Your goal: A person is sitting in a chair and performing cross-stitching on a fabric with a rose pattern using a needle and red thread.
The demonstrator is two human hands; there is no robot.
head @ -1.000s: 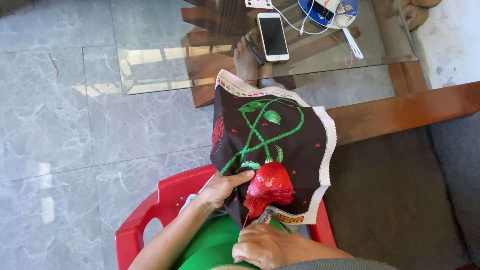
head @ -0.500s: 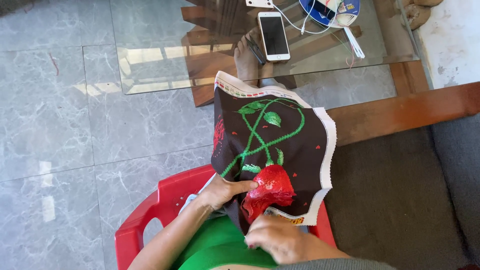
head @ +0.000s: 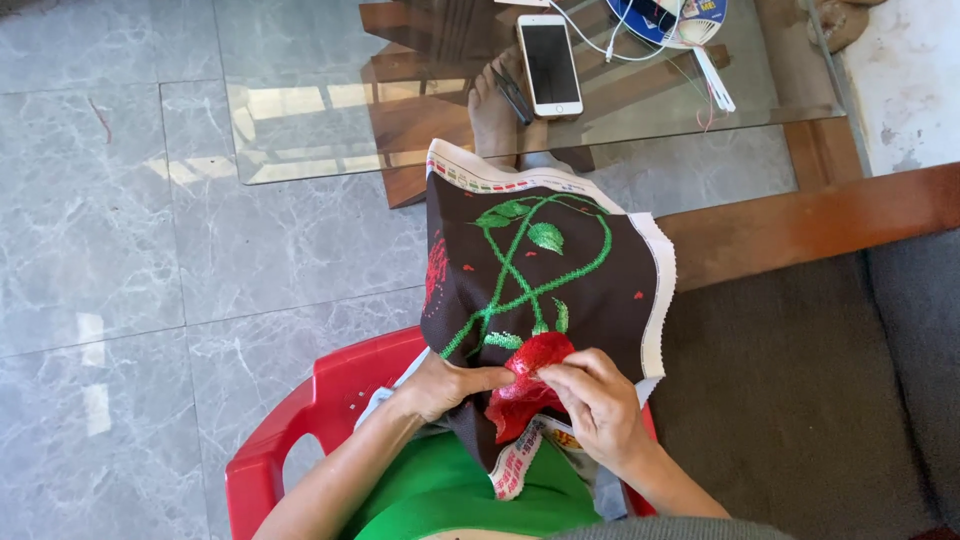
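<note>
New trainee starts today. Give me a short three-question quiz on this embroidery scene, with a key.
1. True or false: both hands meet at the red stitched flower on the dark cloth.
2. What lies on the glass table just beyond the cloth? A) a white phone B) a mug C) a book
3. What colour is the plastic chair under the person's left hand?

Key:
1. True: the left hand and the right hand both pinch the cloth at the flower.
2. A: the white phone lies face up, screen dark.
3. Red.
</note>
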